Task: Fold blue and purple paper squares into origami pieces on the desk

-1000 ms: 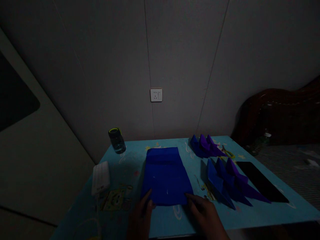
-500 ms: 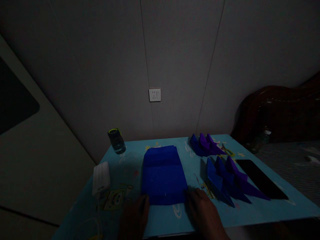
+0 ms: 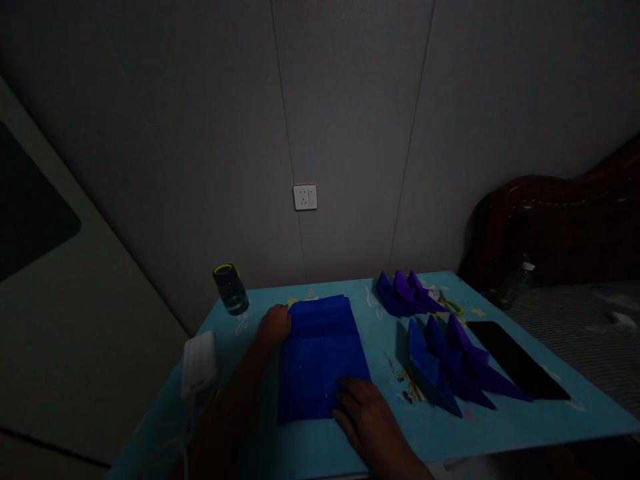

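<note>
A sheet of blue paper point(image 3: 323, 360) with crosswise creases lies on the table in front of me. My left hand point(image 3: 276, 325) reaches to its upper left corner, the fingers closed at the edge there; the fingertips are partly hidden in the dark. Spread over the lower right part of the sheet, my right hand point(image 3: 366, 417) rests with its fingers apart. To the right stand folded paper boats, a blue one point(image 3: 425, 363) and a purple one point(image 3: 480, 360) among them, in a front group. A second group of boats point(image 3: 405, 293) sits behind.
A dark bottle point(image 3: 231, 290) stands at the back left, with a white power bank point(image 3: 199, 363) and its cable nearer me. Scissors point(image 3: 453, 307) with yellow-green handles and a flat black tablet-like slab point(image 3: 517, 360) lie at the right. A wall socket point(image 3: 305, 197) is behind the table.
My left hand has moved from the paper's near left corner up to its far left corner. My right hand has shifted left onto the sheet and spread out. The view has moved slightly.
</note>
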`<state>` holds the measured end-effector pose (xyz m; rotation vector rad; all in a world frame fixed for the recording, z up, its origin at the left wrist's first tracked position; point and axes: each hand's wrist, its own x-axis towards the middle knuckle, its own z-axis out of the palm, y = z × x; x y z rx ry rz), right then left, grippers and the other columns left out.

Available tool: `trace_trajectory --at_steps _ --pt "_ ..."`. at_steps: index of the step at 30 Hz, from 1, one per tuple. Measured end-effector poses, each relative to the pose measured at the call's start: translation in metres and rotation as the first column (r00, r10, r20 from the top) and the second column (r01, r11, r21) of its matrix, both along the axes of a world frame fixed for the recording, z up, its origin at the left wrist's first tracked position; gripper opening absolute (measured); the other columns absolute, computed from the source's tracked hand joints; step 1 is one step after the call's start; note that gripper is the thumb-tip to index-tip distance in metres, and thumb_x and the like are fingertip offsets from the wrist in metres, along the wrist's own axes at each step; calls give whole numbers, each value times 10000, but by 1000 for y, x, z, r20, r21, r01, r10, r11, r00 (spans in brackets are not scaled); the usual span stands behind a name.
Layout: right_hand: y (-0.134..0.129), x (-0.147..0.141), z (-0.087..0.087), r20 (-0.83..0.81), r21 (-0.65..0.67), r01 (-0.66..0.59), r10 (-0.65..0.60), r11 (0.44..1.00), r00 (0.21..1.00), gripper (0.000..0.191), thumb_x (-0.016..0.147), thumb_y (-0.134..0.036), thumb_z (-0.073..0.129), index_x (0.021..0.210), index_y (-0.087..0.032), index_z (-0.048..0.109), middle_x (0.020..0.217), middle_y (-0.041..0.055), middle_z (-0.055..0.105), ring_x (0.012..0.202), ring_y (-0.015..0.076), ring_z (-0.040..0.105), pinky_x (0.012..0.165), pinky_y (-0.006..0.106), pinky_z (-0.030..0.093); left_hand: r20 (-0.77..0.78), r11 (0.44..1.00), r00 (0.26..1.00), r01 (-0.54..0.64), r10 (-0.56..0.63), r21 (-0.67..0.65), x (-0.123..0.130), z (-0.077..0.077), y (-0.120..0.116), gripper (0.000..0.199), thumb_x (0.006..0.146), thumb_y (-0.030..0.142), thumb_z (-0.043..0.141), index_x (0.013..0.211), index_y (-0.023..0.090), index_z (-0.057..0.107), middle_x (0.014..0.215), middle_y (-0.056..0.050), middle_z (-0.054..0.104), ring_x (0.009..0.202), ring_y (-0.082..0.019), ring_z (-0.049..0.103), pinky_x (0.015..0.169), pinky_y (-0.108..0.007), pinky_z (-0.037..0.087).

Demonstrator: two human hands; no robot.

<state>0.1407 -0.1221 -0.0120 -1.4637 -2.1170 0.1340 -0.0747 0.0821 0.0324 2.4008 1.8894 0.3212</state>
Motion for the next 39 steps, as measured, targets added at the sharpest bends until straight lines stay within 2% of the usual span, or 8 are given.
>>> trace_trajectory --at_steps 3,8,12,17,23,29,35,39 --pt "1 2 -3 -31 -48 21 -23 999 999 234 865 -248 683 1097 -246 711 1223 58 677 1126 261 611 1000 407 471 -18 1000 1000 11 -12 -23 1 -14 22 277 888 178 469 1065 108 670 1116 -184 686 1068 -261 636 947 -339 446" --pt "0 2 2 -49 -75 12 -16 997 999 241 866 -225 677 1104 -253 706 1219 47 675 1130 247 601 1005 393 453 7 998 998 59 -59 -4 5 -29 29 323 910 176 431 1150 118 640 1218 -172 650 1156 -243 595 1008 -324 409" --pt "0 2 -3 -69 -25 11 -12 1000 998 227 879 -197 650 1093 -247 706 1205 51 676 1119 241 601 1009 395 444 52 994 993 104 -105 22 7 -33 33 362 945 204 384 1206 96 610 1263 -166 633 1192 -228 573 1053 -328 387" --pt "1 1 -10 -93 -2 31 -31 1000 995 223 875 -193 653 1082 -261 701 1190 31 679 1112 230 604 1007 386 443 91 978 974 206 -208 35 4 -37 38 402 935 187 397 1299 144 563 1345 -108 606 1252 -216 540 1096 -356 366" --pt "2 1 -11 -115 -5 45 -46 999 992 196 870 -214 668 1054 -271 705 1178 21 679 1102 225 600 996 378 437 84 942 938 337 -336 12 -4 -38 45 378 962 186 341 1237 181 599 1285 -53 651 1188 -163 580 1048 -273 393" --pt "0 4 -9 -153 -35 35 -40 999 987 180 878 -239 668 1049 -284 696 1173 -1 681 1101 208 597 1003 361 417 13 955 955 295 -295 22 -5 -30 57 246 946 264 437 1074 186 632 1105 -82 689 1069 -222 603 952 -328 425" --pt "2 3 -8 -126 -45 35 -40 998 991 171 885 -244 656 1049 -276 694 1160 2 680 1083 200 601 980 341 427 -69 980 979 197 -194 41 2 -25 58 195 917 297 516 1036 179 616 1116 -110 646 1073 -248 569 932 -352 405" --pt "3 3 -8 -112 -21 35 -37 999 993 164 891 -255 649 1049 -268 693 1160 9 680 1092 204 597 986 345 425 -97 988 985 149 -144 46 10 -18 54 229 893 263 547 1101 187 607 1164 -119 619 1113 -263 550 936 -365 404"
